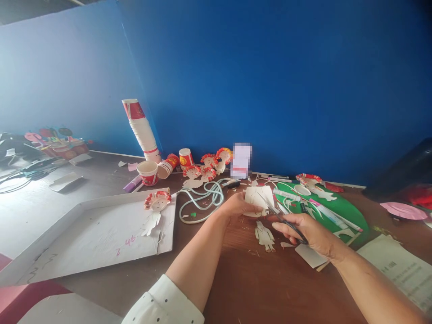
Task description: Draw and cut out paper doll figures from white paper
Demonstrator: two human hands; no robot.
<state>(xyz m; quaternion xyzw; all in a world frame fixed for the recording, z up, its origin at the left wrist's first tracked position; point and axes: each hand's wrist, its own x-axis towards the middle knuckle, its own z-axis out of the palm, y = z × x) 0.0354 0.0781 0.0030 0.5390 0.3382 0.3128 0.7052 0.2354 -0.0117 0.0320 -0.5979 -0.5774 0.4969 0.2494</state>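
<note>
My left hand (240,204) is closed on the lower left edge of a white piece of paper (259,196), which has faint drawn lines. In my right hand (305,231) is a pair of scissors (290,226) with dark handles. Their blades reach up to the left, over the right part of the paper; I cannot tell how far they are apart. Just below, a cut-out white paper body figure (264,236) lies flat on the brown table (249,283).
Left stands a white tray (101,225) holding a paper-cup doll (158,201). Behind are a leaning cup stack (141,130), more dolls (209,160) and a pale cable (194,204). Markers (332,213) lie on a green sheet (354,215) at right, near printed paper (398,270).
</note>
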